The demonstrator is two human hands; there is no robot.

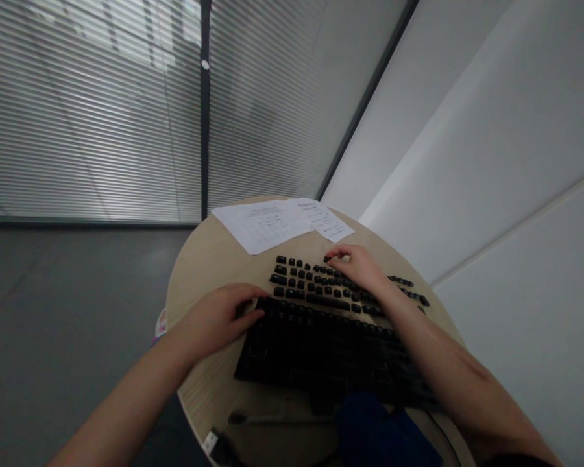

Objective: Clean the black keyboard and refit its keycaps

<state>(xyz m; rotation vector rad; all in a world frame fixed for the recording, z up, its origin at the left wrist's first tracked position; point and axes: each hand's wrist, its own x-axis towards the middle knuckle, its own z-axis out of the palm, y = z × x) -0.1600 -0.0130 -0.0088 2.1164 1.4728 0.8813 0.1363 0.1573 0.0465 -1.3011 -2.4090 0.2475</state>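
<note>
A black keyboard (321, 353) lies along the near side of the round table, its front part in dark shadow. My left hand (224, 314) is at its far left corner, thumb and fingers closed around that corner. Beyond the keyboard, loose black keycaps (292, 283) are laid out in rows, with a long spacebar keycap (328, 301) in the nearest row. My right hand (353, 263) reaches over these rows, thumb and forefinger pinching a small black keycap (326, 259) at the far row. My right forearm hides part of the rows and the keyboard's right end.
Printed paper sheets (267, 224) lie at the far side of the wooden table (199, 259). Near me are a dark blue cloth-like item (379, 431), a brush-like tool (272, 418) and a USB plug (210, 442) by the edge. A white wall (516, 214) stands close on the right.
</note>
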